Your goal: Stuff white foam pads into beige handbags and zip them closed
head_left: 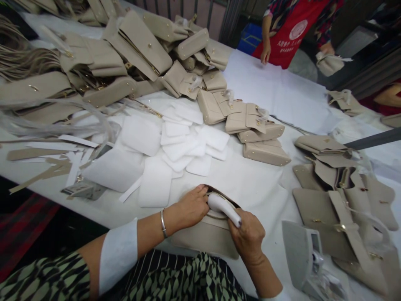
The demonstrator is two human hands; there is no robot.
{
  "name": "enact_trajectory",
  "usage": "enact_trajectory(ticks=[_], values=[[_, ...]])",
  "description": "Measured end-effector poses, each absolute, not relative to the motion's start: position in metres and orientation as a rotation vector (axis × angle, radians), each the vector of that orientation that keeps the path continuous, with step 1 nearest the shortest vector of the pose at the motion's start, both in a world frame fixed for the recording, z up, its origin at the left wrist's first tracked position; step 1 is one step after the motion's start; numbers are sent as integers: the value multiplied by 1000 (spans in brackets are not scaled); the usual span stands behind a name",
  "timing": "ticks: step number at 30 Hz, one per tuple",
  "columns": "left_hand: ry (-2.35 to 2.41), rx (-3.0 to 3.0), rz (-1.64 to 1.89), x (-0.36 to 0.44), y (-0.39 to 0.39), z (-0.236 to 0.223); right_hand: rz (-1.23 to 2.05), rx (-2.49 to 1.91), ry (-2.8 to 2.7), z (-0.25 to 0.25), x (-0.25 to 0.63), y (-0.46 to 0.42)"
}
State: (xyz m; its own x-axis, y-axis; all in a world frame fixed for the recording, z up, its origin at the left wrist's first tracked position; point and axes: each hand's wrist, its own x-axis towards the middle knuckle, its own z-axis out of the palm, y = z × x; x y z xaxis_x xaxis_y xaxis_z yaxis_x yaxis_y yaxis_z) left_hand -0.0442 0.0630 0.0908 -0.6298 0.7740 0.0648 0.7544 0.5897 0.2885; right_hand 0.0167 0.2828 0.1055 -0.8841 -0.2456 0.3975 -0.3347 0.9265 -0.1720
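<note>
A beige handbag point(205, 239) lies at the table's front edge, close against my body. My left hand point(191, 207) has its fingers closed on the left side of the bag's mouth; their tips are partly hidden inside. On the right, my right hand point(249, 232) is closed round the other side of the mouth, thumb out of sight. Between both hands a white-wrapped handle point(222, 205) curves up over the opening, its lower right end beside my right hand. Flat white foam sheets point(155, 182) lie just beyond my left hand.
Beige bags point(144, 46) are heaped at the back left, and more bags point(326, 217) lie to the right. Grey tape dispensers point(302, 255) stand near both front sides. Loose strips point(73, 167) lie left. Across the table a person in a red apron point(290, 35) holds a small bag.
</note>
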Motion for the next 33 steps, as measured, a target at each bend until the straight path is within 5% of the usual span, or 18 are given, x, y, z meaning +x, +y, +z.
enact_trajectory(ticks=[7, 17, 23, 29, 33], values=[[2685, 1458, 428, -44, 66, 99, 59, 943, -3419, 149, -14, 279], [2687, 1448, 432, -49, 69, 89, -331, 1164, -3539, 139, -57, 238], [2680, 1445, 449, -49, 67, 95, -119, 1451, -3422, 159, -56, 273], [2673, 1465, 497, -49, 69, 87, 192, 897, -3237, 167, -14, 285], [2658, 1477, 486, -49, 67, 85, 236, 946, -3250, 147, 4, 273]])
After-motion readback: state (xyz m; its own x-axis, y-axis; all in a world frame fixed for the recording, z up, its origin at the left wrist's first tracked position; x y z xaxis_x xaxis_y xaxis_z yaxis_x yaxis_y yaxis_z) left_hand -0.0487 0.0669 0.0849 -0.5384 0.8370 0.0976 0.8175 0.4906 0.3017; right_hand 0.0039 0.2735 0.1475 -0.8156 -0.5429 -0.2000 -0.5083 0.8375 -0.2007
